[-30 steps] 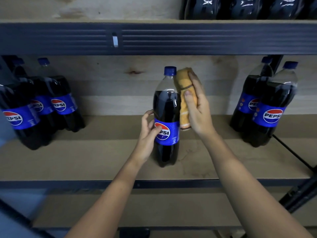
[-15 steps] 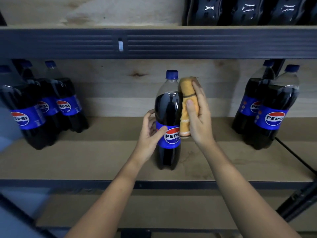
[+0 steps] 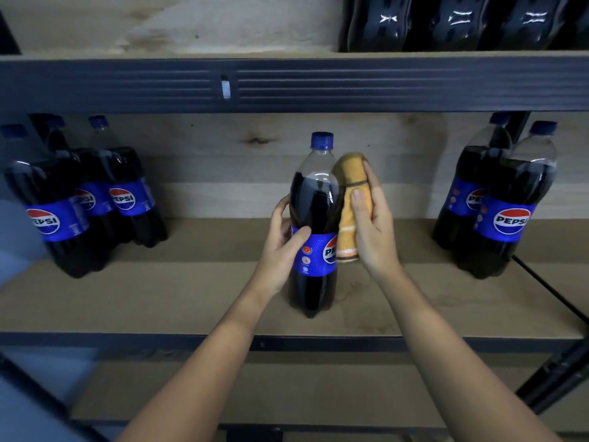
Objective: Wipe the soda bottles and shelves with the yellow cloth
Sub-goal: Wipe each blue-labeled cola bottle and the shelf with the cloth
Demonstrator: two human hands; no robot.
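Our left hand (image 3: 284, 236) wraps soda bottle (image 3: 314, 224) mid-body to steady it on shelf (image 3: 191, 298); right hand (image 3: 371, 224) grips yellow cloth (image 3: 349, 202), pressing it vs bottle's side to wipe.

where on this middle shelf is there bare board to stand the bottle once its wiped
Two bare stretches of the middle shelf: one between the left bottle cluster and the centre bottle, one between that bottle and the right-hand pair. A dark cable crosses the far right. The front strip is bare too. Both ends are crowded, as is the upper shelf's right side.
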